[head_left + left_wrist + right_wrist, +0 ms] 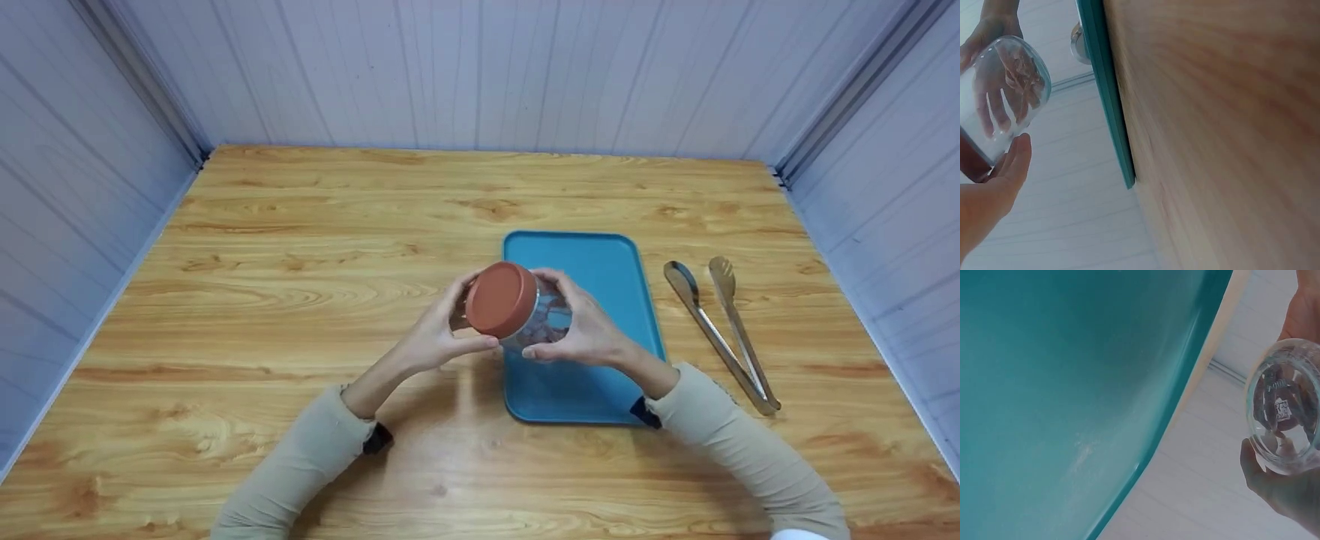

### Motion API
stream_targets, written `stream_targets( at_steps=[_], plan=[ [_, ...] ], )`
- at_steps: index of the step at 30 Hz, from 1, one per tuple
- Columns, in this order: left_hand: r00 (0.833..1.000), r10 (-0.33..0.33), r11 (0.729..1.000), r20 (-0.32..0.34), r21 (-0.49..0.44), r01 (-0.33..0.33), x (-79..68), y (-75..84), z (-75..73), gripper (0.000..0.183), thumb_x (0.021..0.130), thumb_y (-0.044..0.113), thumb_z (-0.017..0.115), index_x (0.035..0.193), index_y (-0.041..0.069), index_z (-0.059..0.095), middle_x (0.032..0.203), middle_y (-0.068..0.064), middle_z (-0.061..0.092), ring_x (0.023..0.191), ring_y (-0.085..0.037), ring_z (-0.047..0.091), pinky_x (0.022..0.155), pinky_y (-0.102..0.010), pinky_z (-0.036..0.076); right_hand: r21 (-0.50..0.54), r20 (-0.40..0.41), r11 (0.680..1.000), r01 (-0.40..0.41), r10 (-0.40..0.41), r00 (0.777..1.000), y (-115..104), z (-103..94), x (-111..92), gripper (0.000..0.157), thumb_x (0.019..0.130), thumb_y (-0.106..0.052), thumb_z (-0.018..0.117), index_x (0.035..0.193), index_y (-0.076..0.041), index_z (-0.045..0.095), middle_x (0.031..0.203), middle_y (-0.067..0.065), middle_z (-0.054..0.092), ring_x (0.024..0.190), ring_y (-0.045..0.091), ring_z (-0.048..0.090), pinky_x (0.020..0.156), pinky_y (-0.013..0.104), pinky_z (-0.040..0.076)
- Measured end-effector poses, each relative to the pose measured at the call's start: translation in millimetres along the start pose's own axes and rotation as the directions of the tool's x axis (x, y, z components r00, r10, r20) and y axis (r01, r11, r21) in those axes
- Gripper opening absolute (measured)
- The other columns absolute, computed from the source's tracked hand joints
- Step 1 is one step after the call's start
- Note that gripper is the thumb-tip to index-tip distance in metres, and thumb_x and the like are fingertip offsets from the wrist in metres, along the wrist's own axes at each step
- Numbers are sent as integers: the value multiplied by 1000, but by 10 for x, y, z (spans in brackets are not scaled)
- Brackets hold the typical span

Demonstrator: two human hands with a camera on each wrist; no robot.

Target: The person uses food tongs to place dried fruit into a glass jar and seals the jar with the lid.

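Note:
A glass jar [546, 322] with a reddish-brown lid [501, 298] is held in the air over the left side of a blue tray [581, 259]. It leans over, lid toward the left and base toward the right. Several brown pieces show through the glass. My left hand [439, 334] grips the lid end, thumb along the near side. Around the glass body curls my right hand [589, 326]. In the right wrist view the jar's base [1283, 408] faces the camera, with a small printed mark inside the round outline.
Metal tongs [720, 343] lie spread on the wooden table [315, 247], right of the tray. White panel walls [465, 75] close off the back and both sides.

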State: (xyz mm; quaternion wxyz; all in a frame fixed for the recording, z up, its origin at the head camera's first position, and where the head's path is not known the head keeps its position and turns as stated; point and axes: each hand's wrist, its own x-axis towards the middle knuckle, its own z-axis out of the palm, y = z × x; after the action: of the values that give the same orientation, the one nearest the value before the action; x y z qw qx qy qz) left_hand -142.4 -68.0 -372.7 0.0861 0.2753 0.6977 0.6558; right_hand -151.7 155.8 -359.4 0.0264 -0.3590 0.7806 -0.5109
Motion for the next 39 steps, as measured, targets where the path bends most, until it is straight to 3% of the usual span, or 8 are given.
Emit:
stream_targets(
  at_steps=[9, 13, 19, 26, 30, 33, 36, 39],
  plan=[
    [993, 60, 997, -103, -50, -66, -1, -10, 34, 77, 69, -1, 73, 132, -7, 28, 123, -22, 42, 104, -29, 50, 82, -40, 44, 49, 6, 995, 88, -88, 996, 29, 22, 20, 88, 62, -1, 76, 133, 1, 25, 123, 9, 44, 110, 25, 41, 88, 51, 34],
    [990, 61, 998, -125, -23, -64, -12, 2, 24, 76, 69, 3, 74, 131, -8, 31, 122, -22, 44, 101, -28, 52, 80, -37, 46, 31, 12, 997, 64, -64, 998, 1, 37, 18, 80, 72, -18, 73, 133, -1, 25, 124, 9, 44, 111, 24, 40, 87, 53, 33],
    [992, 55, 997, -110, 64, -48, -29, 28, 3, 79, 68, 13, 76, 130, -7, 32, 121, -20, 45, 100, -27, 53, 78, -32, 47, 3, 20, 1000, -7, 7, 1000, -30, 60, 3, 73, 81, -43, 58, 132, -3, 24, 123, 7, 46, 105, 19, 42, 83, 43, 36],
    [996, 59, 978, -71, 205, -43, -25, -50, -58, 80, 67, 16, 78, 132, 0, 34, 121, -13, 47, 100, -22, 51, 77, -30, 47, 22, 16, 999, -29, 29, 999, -78, 40, 30, 68, 74, -23, 70, 126, -1, 31, 118, 8, 49, 107, 19, 45, 85, 41, 40],
    [995, 97, 951, -20, 296, -87, -1, -197, -124, 82, 65, 24, 79, 133, 10, 35, 121, -6, 47, 102, -15, 49, 78, -28, 46, 22, 26, 1000, -7, 7, 1000, -83, 46, 41, 70, 69, -13, 74, 124, 2, 33, 117, 9, 47, 106, 20, 44, 84, 40, 42],
    [991, 136, 924, 22, 359, -134, 1, -199, -164, 81, 65, 33, 78, 132, 13, 36, 119, -2, 48, 102, -13, 49, 78, -27, 46, 36, 43, 999, 9, -10, 999, -75, 64, 53, 72, 69, -11, 74, 125, 2, 32, 117, 9, 47, 106, 20, 44, 84, 40, 42],
    [987, 155, 902, 35, 402, -156, -1, -167, -192, 80, 65, 35, 77, 130, 11, 38, 118, -3, 50, 101, -14, 51, 79, -28, 45, 70, 55, 997, 8, -11, 998, -58, 87, 66, 75, 69, -12, 75, 127, 1, 30, 118, 9, 46, 106, 21, 46, 84, 40, 42],
    [988, 154, 903, 24, 402, -151, -23, -54, -198, 77, 65, 27, 79, 127, 3, 39, 116, -9, 52, 98, -20, 54, 79, -31, 45, 113, 62, 994, -10, 3, 998, -31, 106, 80, 75, 70, -12, 75, 128, 0, 29, 118, 8, 46, 107, 20, 47, 85, 39, 42]
  ],
)
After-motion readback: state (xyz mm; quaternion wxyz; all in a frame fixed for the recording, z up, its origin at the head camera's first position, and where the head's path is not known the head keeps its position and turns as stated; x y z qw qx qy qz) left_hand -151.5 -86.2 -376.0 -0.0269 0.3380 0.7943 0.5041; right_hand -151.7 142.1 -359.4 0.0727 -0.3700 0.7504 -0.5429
